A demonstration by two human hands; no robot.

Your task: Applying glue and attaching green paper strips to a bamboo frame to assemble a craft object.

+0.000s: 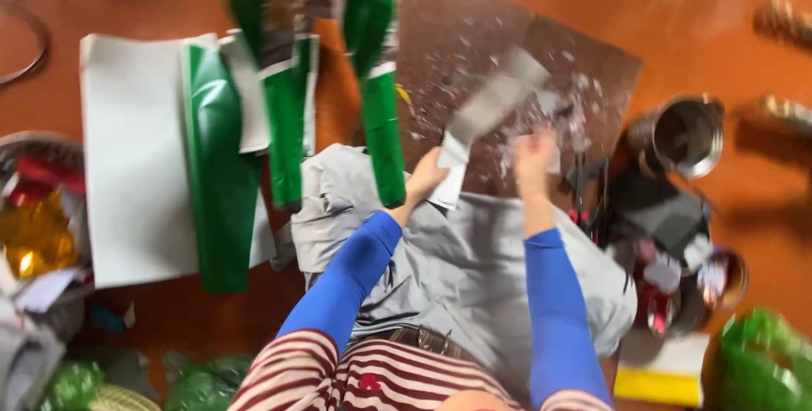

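Both hands, left (423, 176) & right (533, 157), grasp grey paper strip (495, 102) over brown board (507, 56); scraps litter beneath fingers, green sheets (220, 183) left uncut.

Glossy green foil strips (222, 183), crinkled, shiny. Matt white paper sheet (131, 166), smooth. Dark brown matt board (474, 30), littered with pale scraps. Silvery grey foil strip (495, 102) in both hands, dull sheen. Round polished metal pot (687, 134), reflective. Grey cloth (457, 259), soft, wrinkled. Orange-brown floor (677, 13), smooth, faint gloss. Gold crumpled foil (34, 238), bright.
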